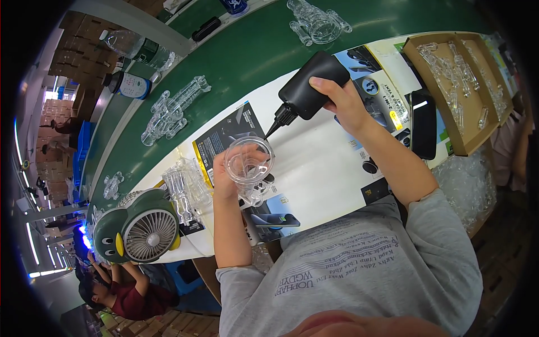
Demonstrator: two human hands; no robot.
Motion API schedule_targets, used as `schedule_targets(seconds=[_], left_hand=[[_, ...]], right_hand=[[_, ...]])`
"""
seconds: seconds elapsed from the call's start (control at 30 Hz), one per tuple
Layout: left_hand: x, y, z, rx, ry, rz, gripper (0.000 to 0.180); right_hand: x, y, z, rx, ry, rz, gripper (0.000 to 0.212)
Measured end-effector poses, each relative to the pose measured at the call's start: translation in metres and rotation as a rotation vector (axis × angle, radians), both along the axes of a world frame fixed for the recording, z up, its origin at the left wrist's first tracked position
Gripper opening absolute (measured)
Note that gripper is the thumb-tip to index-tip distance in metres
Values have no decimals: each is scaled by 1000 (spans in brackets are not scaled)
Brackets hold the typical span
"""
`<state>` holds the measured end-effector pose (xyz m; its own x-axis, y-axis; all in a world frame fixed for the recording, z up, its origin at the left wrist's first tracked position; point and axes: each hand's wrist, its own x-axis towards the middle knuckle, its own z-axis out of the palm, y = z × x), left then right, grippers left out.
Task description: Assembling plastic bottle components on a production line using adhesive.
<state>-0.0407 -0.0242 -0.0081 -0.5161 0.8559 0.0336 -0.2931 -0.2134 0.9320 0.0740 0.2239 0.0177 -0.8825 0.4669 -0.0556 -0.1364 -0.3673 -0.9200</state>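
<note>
In my left hand [223, 178] is a clear plastic part with a round, cup-like rim [248, 162]; my fingers show through it, curled around its far side. My right hand [343, 104] grips a black squeeze bottle [315, 83], tilted so that its thin black nozzle [276, 123] points down at the rim. Whether the tip touches the plastic I cannot tell. Beneath both hands is a white work surface [320, 168] covered partly by printed sheets. Several clear plastic pieces [184, 191] lie left of my left hand.
A green penguin-shaped fan [147, 235] stands at the left. Clear assemblies [175, 109] rest on the green belt [241, 78]. To the right are a black phone [423, 124] and a divided cardboard tray [461, 147] of clear parts. Another person [132, 296] sits at the lower left.
</note>
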Motion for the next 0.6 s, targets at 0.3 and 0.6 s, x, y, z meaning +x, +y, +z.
schedule_targets(seconds=[0.3,0.6], left_hand=[[1,-1,1,-30,-34,-37,43],[13,10,14,-71,57,42,41]], right_hand=[[1,-2,2,10,-10,0,31],[1,-2,1,0,5,40,32]])
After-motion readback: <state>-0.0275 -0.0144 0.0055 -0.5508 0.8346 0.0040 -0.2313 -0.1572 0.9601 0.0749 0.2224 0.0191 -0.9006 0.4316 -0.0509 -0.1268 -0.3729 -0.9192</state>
